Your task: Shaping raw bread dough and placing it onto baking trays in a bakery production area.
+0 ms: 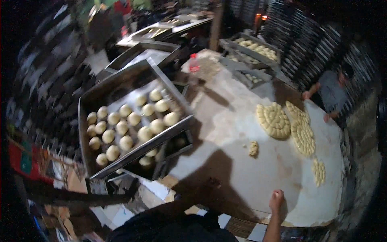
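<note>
My right hand (277, 197) is closed in a fist near the front edge of the pale work table (258, 181), with nothing showing out of it. Beyond it lies a small clump of dough pieces (253, 149). Farther back, a round of dough cut into segments (274, 121) sits beside a long cluster of dough pieces (302, 135). A smaller dough cluster (318, 172) is near the right edge. My left hand does not show.
At left, a deep metal tray (139, 163) holding several round dough balls (125, 142) rests tilted on other trays. Across the table a person (333, 92) has both hands at its edge. A red-capped bottle (194, 64) and more dough trays (258, 50) stand at the back.
</note>
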`<state>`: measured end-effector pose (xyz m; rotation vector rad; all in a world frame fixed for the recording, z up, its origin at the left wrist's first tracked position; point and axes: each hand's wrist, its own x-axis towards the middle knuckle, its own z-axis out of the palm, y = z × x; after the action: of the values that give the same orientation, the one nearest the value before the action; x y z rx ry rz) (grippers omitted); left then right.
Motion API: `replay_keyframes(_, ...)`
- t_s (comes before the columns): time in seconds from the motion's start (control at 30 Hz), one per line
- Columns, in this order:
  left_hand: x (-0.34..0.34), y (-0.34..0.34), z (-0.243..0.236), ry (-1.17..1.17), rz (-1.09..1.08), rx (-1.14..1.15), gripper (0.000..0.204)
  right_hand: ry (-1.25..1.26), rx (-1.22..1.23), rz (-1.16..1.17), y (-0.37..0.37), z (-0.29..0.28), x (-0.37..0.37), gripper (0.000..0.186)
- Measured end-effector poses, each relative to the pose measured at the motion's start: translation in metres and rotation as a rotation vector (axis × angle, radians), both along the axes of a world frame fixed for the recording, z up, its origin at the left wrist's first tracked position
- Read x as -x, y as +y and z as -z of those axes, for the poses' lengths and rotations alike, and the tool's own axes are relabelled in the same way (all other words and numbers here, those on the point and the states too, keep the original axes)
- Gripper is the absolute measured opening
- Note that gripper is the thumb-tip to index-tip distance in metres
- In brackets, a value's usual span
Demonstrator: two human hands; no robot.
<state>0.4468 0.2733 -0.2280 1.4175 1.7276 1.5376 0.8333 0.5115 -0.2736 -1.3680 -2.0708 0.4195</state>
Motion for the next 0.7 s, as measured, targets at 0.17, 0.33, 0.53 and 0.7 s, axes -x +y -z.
replay_keyframes(0.17,0.056,-0.092,-0.141,-0.088,0.374,0.210,0.032,0.414,0.900,0.366,0.020,-0.100,0.032,0.021)
replay_keyframes(0.33,0.214,-0.166,-0.312,0.516,-0.113,0.181,0.052,0.319,0.690,-0.360,-0.031,-0.256,0.262,0.027)
replay_keyframes(0.53,0.429,-0.161,-0.243,0.692,-0.386,0.566,0.031,0.537,0.018,-1.216,-0.192,-0.375,0.551,0.035)
replay_keyframes(0.7,0.436,-0.119,-0.230,0.639,-0.260,0.612,0.048,-0.022,-0.477,-1.398,-0.184,-0.314,0.686,0.026)
